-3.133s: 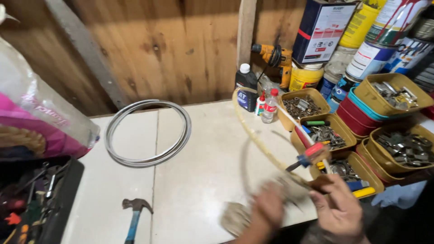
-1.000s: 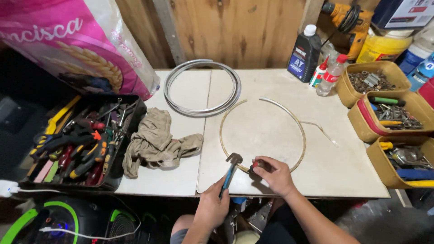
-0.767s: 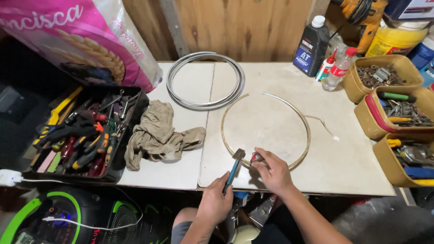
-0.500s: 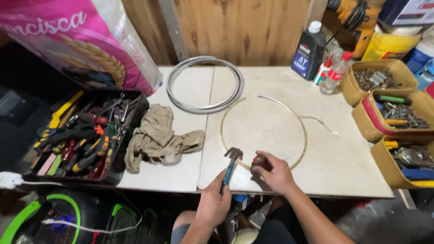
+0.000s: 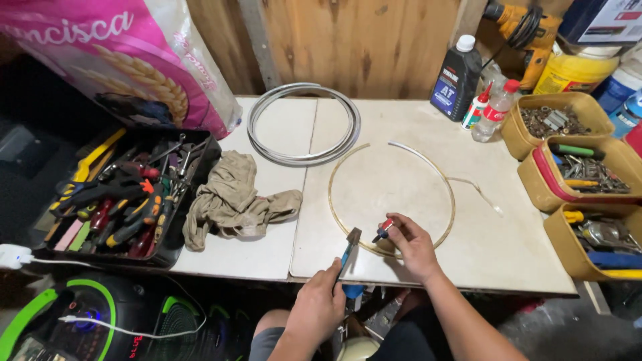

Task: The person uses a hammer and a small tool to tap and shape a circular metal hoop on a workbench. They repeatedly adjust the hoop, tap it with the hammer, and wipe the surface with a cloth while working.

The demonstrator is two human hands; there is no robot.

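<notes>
The left hand (image 5: pixel 319 309) is wrapped around the blue handle of a small hammer (image 5: pixel 349 245), fingers clamped on it, with the hammer head raised just above the near edge of the white bench (image 5: pixel 394 127). The right hand (image 5: pixel 412 246) pinches a small red-tipped tool, perhaps a punch (image 5: pixel 384 230), between fingers and thumb, its tip set down at the near arc of a thin brass-coloured metal ring (image 5: pixel 391 195) that lies flat on the bench. The ring is not closed: one loose end trails off to the right.

Risks, as I judge them: the hammer head sits very close to the right hand's fingertips, so a strike slightly off line could hit them. The thin ring is held only by that hand and could spring or skid under a blow. A glancing hit might also kick the small tool sideways off the near edge.

Farther left lie a crumpled rag (image 5: pixel 232 200) and a black tray of hand tools (image 5: pixel 127 197); a coil of grey tubing (image 5: pixel 304 124) rests at the far side.
</notes>
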